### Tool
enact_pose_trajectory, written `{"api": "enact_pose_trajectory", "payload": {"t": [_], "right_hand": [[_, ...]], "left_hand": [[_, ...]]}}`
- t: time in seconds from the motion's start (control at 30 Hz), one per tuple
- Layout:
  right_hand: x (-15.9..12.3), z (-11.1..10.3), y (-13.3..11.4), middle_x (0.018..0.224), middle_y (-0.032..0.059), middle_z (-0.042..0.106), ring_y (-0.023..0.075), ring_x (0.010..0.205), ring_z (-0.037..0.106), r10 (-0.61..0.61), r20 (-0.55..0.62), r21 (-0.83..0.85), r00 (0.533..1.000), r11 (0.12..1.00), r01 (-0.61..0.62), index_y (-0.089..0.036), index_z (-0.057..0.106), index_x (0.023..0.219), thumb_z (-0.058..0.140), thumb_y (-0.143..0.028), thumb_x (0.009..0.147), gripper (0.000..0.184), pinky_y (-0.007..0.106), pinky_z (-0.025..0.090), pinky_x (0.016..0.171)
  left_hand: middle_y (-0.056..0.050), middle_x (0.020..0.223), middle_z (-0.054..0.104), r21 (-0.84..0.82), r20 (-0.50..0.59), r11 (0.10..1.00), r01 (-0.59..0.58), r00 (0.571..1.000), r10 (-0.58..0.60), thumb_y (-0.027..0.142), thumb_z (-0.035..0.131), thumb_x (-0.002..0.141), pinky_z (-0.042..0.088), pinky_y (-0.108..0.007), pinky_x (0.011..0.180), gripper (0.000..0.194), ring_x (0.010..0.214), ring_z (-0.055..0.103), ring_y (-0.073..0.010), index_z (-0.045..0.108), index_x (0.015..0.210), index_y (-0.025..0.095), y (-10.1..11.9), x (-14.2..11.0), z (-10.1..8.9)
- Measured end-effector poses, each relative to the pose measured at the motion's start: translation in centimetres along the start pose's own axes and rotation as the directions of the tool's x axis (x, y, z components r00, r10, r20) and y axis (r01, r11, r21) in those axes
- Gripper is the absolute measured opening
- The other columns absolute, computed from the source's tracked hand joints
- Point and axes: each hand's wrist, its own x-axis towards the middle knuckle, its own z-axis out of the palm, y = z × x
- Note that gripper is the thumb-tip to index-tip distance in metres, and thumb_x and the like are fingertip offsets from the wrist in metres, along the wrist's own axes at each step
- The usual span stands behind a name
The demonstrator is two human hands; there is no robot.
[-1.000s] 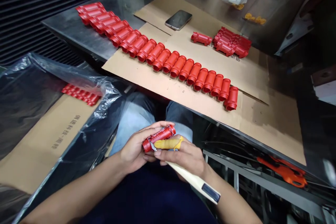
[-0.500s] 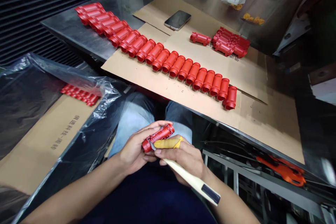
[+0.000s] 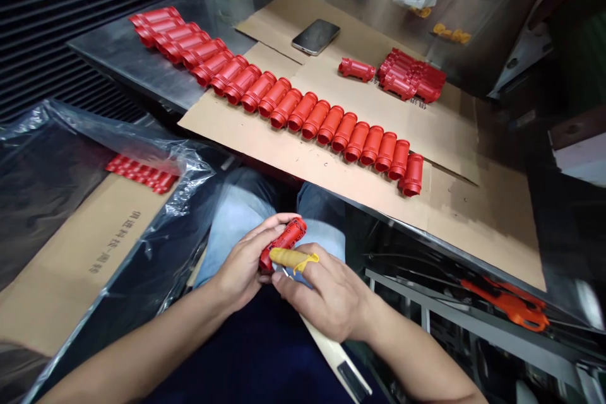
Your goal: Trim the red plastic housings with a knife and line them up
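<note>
Printed Chinese characters, including 科技, run along the cardboard sheet (image 3: 57, 290).

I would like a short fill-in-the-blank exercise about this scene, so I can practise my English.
1. The left hand holds a ____ plastic tube.
2. The right hand grips a cream handle and has a ____ wrap on one finger.
3. A long row of red tubes lies on a ____ sheet.
4. A smartphone lies with its screen facing ____.

Missing words: red; yellow; cardboard; up.
</note>
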Motion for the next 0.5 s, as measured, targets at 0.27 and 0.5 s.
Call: {"api": "enact_pose_trajectory", "payload": {"t": [0.27, 0.5], "right_hand": [[-0.7, -0.5, -0.7, 0.104, 0.0032, 0.089, 0.0153, 0.098, 0.088, 0.037, 0.029, 0.646, 0.999, 0.762, -0.046, -0.023, 0.079, 0.114, 0.082, -0.024, 0.109, 0.006, 0.024, 0.074, 0.090], [-2.6, 0.2, 0.9, 0.127, 0.0103, 0.087, 0.0253, 0.115, 0.086, 0.283, -0.366, 0.186, 0.887, 0.956, -0.228, -0.025, 0.082, 0.133, 0.079, -0.012, 0.107, 0.030, 0.039, 0.074, 0.101]], "left_hand": [[-0.002, 0.071, 0.065, -0.070, 0.137, 0.994, 0.078, 0.988, -0.068, 0.044, 0.077, 0.104, 0.023, -0.018, 0.044, 0.042, 0.047, 0.039, -0.0081, 0.073, 0.137, 0.018, 0.4, 0.0, -0.2], [-0.003, 0.081, 0.073, -0.077, 0.159, 0.995, -0.071, 0.984, 0.082, 0.043, 0.082, 0.104, 0.051, -0.023, 0.055, 0.055, 0.061, 0.062, -0.0152, 0.067, 0.153, 0.022, 0.6, -0.3, -0.5]]}}
